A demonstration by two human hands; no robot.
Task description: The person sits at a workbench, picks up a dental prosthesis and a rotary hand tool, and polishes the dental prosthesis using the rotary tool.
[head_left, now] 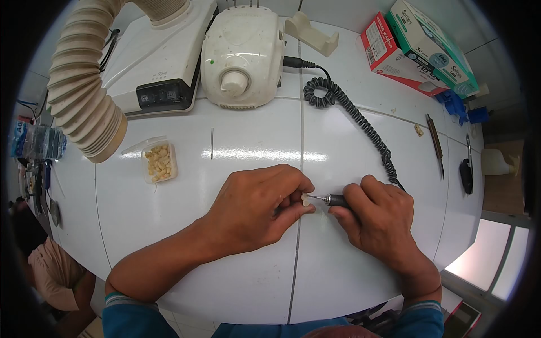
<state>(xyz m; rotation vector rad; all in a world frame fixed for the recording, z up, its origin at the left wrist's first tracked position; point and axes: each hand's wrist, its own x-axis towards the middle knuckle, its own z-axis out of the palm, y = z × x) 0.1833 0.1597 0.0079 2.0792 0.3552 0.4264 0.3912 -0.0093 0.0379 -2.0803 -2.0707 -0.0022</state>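
While the left hand (256, 205) pinches a small cream piece (305, 200) between thumb and fingertips over the white table (236, 287), the right hand (383, 217) has its fingers closed round a handpiece (338, 201). Its thin bit (316, 196) points at the piece; whether they touch, I cannot tell. A coiled cord (360, 119) runs from the control box (242, 53) toward the right hand. Left of the left hand, a tub (174, 164) holds similar cream bits (159, 160).

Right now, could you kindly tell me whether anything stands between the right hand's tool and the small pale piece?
Nothing visible does: the tool in the right hand points its thin bit straight at the small pale piece in the left hand; actual contact is unclear.
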